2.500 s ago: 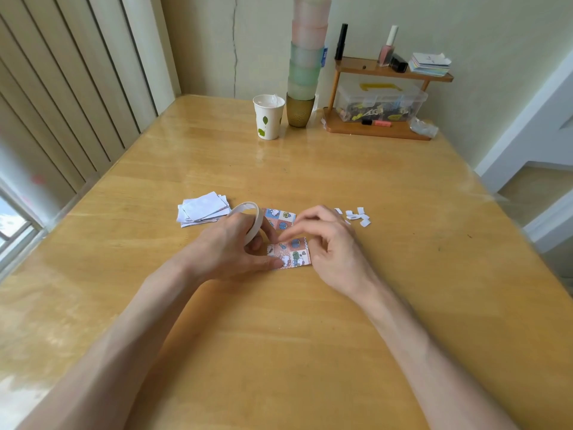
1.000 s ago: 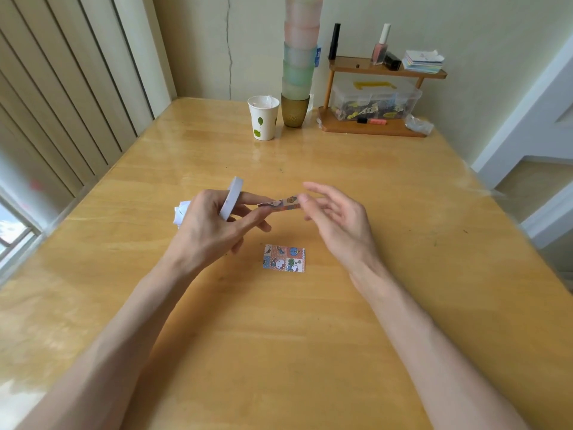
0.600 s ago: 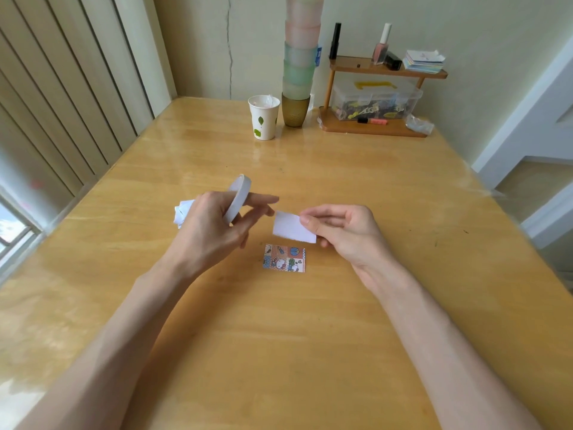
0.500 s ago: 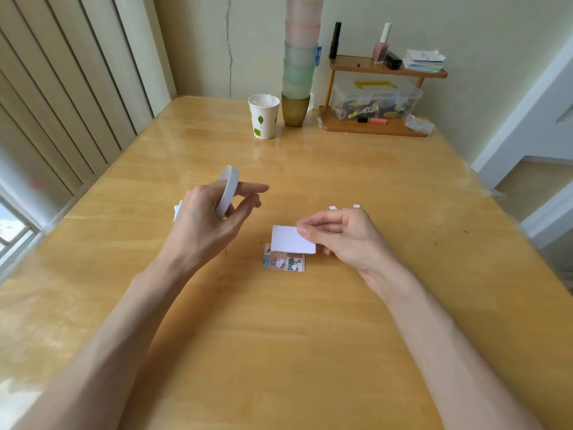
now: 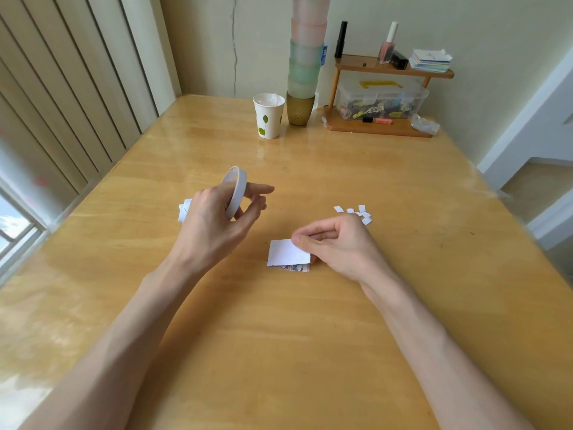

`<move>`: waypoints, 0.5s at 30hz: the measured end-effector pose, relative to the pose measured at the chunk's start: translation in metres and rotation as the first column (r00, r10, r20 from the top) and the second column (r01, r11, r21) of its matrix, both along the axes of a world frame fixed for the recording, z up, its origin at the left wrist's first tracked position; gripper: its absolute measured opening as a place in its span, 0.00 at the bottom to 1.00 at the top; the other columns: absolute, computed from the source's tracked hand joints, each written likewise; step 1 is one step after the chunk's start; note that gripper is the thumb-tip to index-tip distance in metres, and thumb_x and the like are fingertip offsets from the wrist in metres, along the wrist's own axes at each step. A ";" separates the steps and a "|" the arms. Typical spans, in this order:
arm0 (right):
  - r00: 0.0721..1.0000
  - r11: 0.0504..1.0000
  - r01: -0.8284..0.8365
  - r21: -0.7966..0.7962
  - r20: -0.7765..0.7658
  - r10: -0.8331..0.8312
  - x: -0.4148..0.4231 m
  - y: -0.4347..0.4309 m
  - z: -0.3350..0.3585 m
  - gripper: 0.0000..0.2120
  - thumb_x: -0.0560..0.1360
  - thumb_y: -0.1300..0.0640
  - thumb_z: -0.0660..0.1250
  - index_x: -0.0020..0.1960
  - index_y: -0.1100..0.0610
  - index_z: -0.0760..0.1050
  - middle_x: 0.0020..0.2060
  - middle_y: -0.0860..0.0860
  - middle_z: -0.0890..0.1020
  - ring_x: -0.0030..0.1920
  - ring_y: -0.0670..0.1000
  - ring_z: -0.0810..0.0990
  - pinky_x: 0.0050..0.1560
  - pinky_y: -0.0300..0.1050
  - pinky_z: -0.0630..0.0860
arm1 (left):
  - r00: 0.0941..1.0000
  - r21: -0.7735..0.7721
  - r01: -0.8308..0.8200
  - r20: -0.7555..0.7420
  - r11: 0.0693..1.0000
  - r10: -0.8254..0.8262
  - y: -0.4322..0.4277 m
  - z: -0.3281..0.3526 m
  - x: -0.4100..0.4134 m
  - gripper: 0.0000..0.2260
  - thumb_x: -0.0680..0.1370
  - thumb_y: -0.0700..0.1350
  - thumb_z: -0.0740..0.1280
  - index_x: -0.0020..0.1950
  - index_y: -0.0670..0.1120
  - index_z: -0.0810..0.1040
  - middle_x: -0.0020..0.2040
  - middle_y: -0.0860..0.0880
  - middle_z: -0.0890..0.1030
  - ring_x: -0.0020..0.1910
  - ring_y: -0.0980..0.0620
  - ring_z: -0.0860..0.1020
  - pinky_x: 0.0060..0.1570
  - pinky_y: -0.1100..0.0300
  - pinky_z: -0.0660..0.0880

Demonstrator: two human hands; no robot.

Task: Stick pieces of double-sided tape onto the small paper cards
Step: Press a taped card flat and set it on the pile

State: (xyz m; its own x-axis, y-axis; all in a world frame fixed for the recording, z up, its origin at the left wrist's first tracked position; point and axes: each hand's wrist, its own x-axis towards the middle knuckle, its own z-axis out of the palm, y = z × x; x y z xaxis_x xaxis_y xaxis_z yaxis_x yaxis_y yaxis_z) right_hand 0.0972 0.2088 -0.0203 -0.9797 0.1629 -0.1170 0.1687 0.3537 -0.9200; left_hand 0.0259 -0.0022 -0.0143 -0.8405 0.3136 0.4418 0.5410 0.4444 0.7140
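Note:
My left hand point(image 5: 214, 225) holds a white roll of double-sided tape point(image 5: 236, 190) upright above the table, fingers curled round it. My right hand point(image 5: 338, 243) pinches a small paper card point(image 5: 285, 252), blank white side up, low over the table. That card covers most of a second card with cartoon pictures point(image 5: 293, 268), of which only a strip shows. A pile of white cards point(image 5: 183, 209) lies mostly hidden behind my left hand.
Several small white paper scraps point(image 5: 359, 212) lie beyond my right hand. At the far end stand a paper cup point(image 5: 268, 116), a tall stack of coloured cups point(image 5: 304, 72) and a wooden shelf point(image 5: 381, 125) with a clear box. The wooden table point(image 5: 279, 352) stretches toward me.
My right hand took the card from my left, turned it blank side up and lowered it onto the picture card. My left hand lifted away with the tape roll.

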 end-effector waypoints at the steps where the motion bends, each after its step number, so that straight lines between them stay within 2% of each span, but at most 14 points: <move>1: 1.000 1.000 0.000 0.007 0.001 0.000 0.000 0.000 0.000 0.02 0.75 0.56 0.77 0.44 0.51 0.88 0.41 0.48 0.88 0.39 0.45 0.85 0.54 0.47 0.83 | 1.000 -0.004 0.000 -0.008 1.000 0.000 0.000 0.000 0.000 0.09 0.81 0.43 0.70 0.58 0.53 0.86 0.43 0.66 0.84 0.29 0.55 0.77 0.32 0.67 0.71; 9: 1.000 0.994 -0.011 0.108 -0.015 0.013 -0.002 -0.002 -0.005 0.04 0.75 0.56 0.77 0.42 0.49 0.88 0.39 0.47 0.88 0.43 0.49 0.86 0.51 0.49 0.83 | 0.999 -0.021 0.003 -0.033 1.000 -0.004 0.000 0.001 0.001 0.08 0.81 0.42 0.71 0.56 0.52 0.87 0.41 0.71 0.82 0.29 0.56 0.78 0.32 0.71 0.68; 12: 1.000 0.991 -0.011 0.130 -0.014 0.013 -0.003 -0.003 -0.005 0.04 0.75 0.55 0.77 0.41 0.49 0.87 0.39 0.48 0.88 0.39 0.46 0.84 0.48 0.48 0.83 | 0.999 -0.040 0.023 -0.028 0.999 -0.024 0.000 0.002 0.002 0.07 0.81 0.43 0.71 0.54 0.53 0.86 0.40 0.72 0.81 0.29 0.56 0.78 0.32 0.70 0.68; 15: 1.000 0.989 -0.009 0.146 -0.020 0.012 -0.002 -0.004 -0.004 0.05 0.75 0.55 0.77 0.41 0.48 0.87 0.39 0.49 0.88 0.36 0.42 0.82 0.46 0.46 0.83 | 0.998 -0.094 0.057 0.008 0.994 -0.057 -0.001 0.003 0.004 0.04 0.80 0.44 0.73 0.53 0.50 0.87 0.36 0.72 0.79 0.28 0.59 0.76 0.32 0.70 0.68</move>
